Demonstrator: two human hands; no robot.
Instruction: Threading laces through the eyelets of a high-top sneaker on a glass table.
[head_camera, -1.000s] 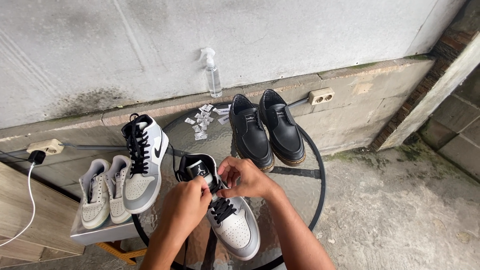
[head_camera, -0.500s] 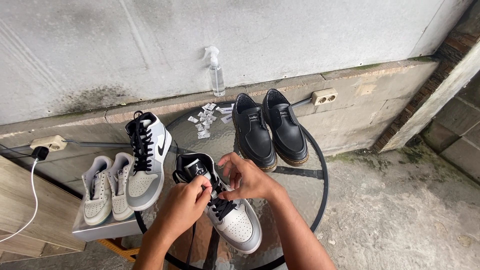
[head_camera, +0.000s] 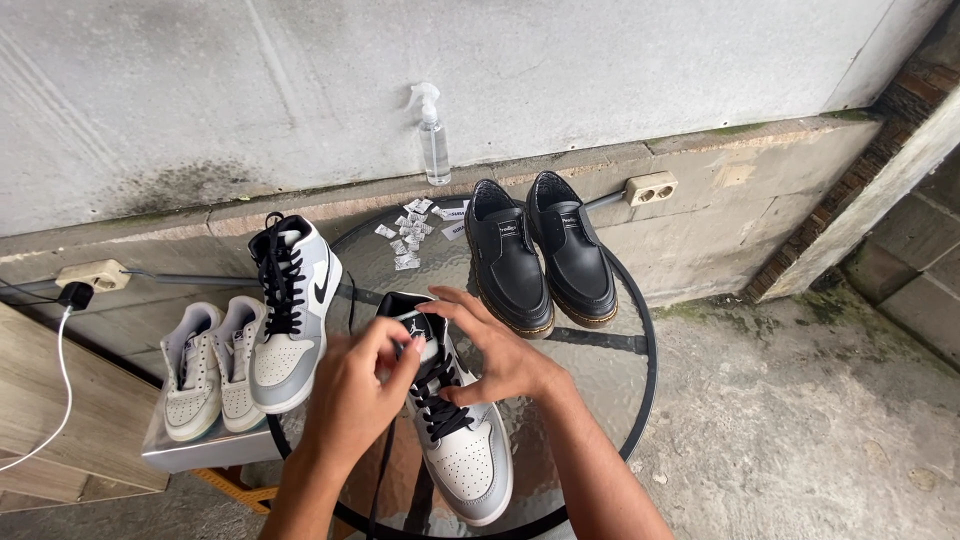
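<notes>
2 bare hands, left hand (head_camera: 355, 400), right hand (head_camera: 500, 355). 2 bare forearms come up from bottom edge. Sleeves not in view. Wrists bare too. Fingers (head_camera: 455, 300) long and thin, short plain nails. Rest of body out of view; only hands and forearms show.

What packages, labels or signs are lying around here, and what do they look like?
Small paper slips: scattered heap at the glass table's far edge, white with dark print.
Insole labels: inside the black leather shoes, small pale patches.
Spray bottle: upright on the ledge, clear with a white trigger; no label can be made out.
</notes>
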